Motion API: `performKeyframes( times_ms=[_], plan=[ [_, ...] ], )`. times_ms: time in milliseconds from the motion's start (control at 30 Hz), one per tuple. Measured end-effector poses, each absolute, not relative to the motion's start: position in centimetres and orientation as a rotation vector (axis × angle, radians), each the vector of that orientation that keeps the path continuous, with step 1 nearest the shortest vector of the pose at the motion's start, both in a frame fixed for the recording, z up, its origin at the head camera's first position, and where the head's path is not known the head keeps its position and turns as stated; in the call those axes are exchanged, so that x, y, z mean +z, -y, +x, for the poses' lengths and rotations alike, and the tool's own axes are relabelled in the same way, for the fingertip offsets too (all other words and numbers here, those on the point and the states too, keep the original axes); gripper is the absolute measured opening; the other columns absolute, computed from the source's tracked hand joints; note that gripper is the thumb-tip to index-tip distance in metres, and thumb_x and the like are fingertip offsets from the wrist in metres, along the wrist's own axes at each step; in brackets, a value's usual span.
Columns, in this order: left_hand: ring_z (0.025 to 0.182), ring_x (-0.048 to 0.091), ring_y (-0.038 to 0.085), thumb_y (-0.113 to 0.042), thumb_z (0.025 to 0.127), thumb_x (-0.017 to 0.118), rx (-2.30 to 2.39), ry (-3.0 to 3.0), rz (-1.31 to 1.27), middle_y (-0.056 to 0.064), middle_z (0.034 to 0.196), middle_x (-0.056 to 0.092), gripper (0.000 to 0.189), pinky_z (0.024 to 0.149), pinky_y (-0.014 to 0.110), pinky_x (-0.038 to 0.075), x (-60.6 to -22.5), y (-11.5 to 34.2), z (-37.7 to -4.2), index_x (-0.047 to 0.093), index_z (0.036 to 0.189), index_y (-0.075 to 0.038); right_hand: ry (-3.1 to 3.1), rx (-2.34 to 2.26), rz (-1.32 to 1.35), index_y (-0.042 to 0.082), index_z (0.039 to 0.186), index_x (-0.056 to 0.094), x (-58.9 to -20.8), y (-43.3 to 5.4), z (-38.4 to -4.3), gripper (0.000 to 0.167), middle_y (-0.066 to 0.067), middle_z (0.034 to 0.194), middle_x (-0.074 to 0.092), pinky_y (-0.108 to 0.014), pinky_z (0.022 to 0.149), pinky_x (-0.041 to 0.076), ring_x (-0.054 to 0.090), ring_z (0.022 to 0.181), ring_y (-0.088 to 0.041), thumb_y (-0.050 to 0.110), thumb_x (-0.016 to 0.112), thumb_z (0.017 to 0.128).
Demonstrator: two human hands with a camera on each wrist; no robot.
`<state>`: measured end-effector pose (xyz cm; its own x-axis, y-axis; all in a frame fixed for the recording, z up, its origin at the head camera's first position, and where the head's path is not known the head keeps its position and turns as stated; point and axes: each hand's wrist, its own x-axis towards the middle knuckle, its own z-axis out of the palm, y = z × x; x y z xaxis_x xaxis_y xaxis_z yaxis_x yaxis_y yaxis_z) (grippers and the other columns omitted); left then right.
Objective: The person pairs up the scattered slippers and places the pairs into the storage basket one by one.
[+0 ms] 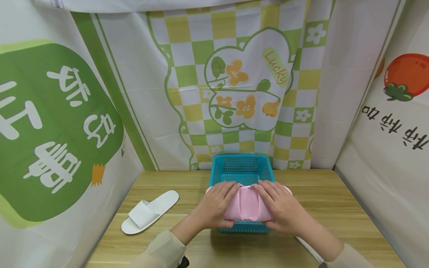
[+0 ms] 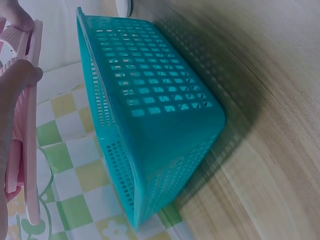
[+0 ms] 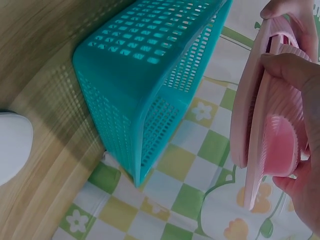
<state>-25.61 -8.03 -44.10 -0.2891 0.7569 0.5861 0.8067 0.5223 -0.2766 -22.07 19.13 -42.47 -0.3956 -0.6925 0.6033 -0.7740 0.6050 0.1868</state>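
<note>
pale wood lies nearest, a wood-grain tabletop [image 1: 254, 253] along the bottom of the head view, with a smooth white curved edge [image 1: 309, 249] at lower right, the rest hidden by the right arm. just above, right of centre, a pair of pink slippers with ribbed straps [image 1: 249, 204] is held raised over the near part of a turquoise perforated plastic basket [image 1: 241, 156]. the left hand [image 1: 218, 204] and the right hand [image 1: 285, 208] grip them towards either end, fingers over the top, thumbs below. their long axis runs left to right across the frame; which way the toes point i cannot tell. in the right wrist view the two soles lie together unevenly, so one could probably slip from the other if either hand eased its pinch. held crosswise, their ends might catch the basket's rim if lowered like this. at middle left rests a flat white slipper with a ribbed strap [image 1: 151, 212], slanting from lower left to upper right, strap end lowest. farthest back hangs a green, yellow and white checked cloth [image 1: 249, 139].
</note>
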Motion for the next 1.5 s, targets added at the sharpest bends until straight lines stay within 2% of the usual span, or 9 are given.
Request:
performKeyframes(
  times_ms=[1500],
  plan=[
    [0.116,0.051,0.029,-0.06,0.054,0.074,-0.055,2.083,-1.239,0.016,0.128,0.052,0.108,0.101,0.041,0.042,-43.9,7.4,-25.1,0.045,0.138,0.002,2.142,0.104,1.138,-0.004,0.139,0.044,-42.4,-17.8,-21.7,0.103,-0.021,0.131,0.054,-0.051,0.098,0.042,0.052,0.117,-0.036,0.036,0.082,0.052]
  ],
)
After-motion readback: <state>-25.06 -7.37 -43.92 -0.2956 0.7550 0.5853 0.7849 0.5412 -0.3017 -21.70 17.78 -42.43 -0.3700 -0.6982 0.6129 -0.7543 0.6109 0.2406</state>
